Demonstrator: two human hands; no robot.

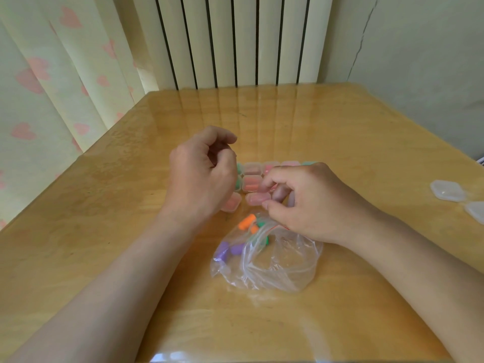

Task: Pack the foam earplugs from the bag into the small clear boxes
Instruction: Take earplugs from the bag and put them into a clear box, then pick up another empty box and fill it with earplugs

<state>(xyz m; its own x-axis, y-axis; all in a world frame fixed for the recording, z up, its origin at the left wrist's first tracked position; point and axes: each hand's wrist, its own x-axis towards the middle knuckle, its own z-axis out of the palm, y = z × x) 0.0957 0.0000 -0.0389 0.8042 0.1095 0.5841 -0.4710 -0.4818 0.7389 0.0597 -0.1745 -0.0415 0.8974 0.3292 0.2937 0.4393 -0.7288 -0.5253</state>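
Observation:
A clear zip bag (282, 268) lies on the table near me, its mouth facing the far side. Orange earplugs (247, 221), purple earplugs (227, 250) and a green earplug (262, 224) sit at its mouth. Just beyond it stands a cluster of small clear boxes (252, 179) with pink, orange and green earplugs inside. My right hand (303, 203) reaches over the cluster's right side, thumb and curled fingers pinching the nearest box (258, 199). My left hand (204, 174) hovers over the cluster's left side with its fingers curled in. Anything in it is hidden.
Two empty clear boxes (447, 190) lie at the table's right edge. The glossy wooden table (340, 142) meets a white radiator (235, 40) at the back. A heart-print curtain (60, 74) hangs on the left.

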